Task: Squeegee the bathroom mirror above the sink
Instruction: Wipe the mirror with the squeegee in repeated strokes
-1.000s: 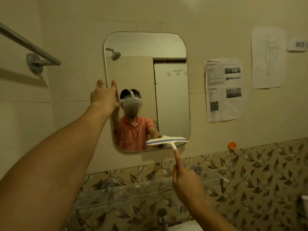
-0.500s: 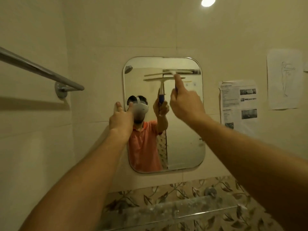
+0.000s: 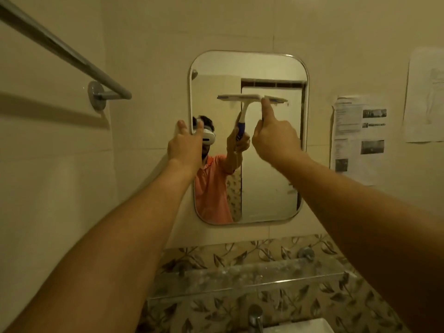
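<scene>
The rounded rectangular mirror (image 3: pixel 269 188) hangs on the cream tile wall. A white squeegee (image 3: pixel 240 97) lies with its blade level against the glass in the upper part of the mirror. My right hand (image 3: pixel 276 138) grips its handle from below, index finger stretched up to the blade. The handle itself is hidden behind that hand; its blue-and-white reflection shows in the glass. My left hand (image 3: pixel 185 145) rests with straight fingers on the mirror's left edge, about halfway up.
A metal towel bar (image 3: pixel 72 56) juts from the left wall at head height. Below the mirror run a glass shelf (image 3: pixel 240 275), leaf-patterned tiles, a tap (image 3: pixel 255 316) and the sink's white rim (image 3: pixel 300 326). Printed sheets (image 3: pixel 358 138) are stuck to the wall at right.
My right hand lifted the squeegee from the mirror's bottom right corner to its top, then drew it a little way down. My left hand stayed on the left edge.
</scene>
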Motion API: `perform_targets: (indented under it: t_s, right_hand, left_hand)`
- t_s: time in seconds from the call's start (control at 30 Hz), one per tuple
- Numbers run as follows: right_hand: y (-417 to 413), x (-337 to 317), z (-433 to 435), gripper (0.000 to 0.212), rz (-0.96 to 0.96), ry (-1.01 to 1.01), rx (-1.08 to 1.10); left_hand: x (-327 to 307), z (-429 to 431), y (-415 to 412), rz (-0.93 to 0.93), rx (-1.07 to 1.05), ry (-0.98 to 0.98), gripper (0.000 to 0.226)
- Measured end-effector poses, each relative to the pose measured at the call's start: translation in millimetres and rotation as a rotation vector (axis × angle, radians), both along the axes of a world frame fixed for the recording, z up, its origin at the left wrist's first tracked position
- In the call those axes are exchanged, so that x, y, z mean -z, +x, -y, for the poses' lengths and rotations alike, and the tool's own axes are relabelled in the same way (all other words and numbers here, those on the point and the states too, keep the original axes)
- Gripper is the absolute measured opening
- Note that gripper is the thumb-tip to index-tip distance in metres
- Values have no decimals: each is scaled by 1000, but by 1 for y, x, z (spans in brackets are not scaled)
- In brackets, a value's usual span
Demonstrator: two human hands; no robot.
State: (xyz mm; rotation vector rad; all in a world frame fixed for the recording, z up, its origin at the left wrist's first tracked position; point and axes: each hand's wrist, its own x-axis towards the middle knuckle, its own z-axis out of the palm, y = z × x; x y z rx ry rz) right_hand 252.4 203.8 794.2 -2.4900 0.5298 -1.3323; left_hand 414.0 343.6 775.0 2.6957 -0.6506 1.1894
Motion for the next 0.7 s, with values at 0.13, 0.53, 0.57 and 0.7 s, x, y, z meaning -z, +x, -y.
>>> perform_targets:
  t_s: [0.13,0.53,0.57,0.7]
  right_hand:
    - [2,65,-11,70,4,3,5]
    - [-12,249,-25,90,-158,51,-3]
    - [-14,260,-26,90,-181,61,-1]
    - [-18,284,-29,85,-236,101,-29]
  left_hand:
    - [-2,-3,4,-4,-25,24,92]
    - [2,-27,4,17,-13,73,99]
    - [1,-29,3,17,-16,78,100]
    - [0,-30,2,-5,-18,89,102]
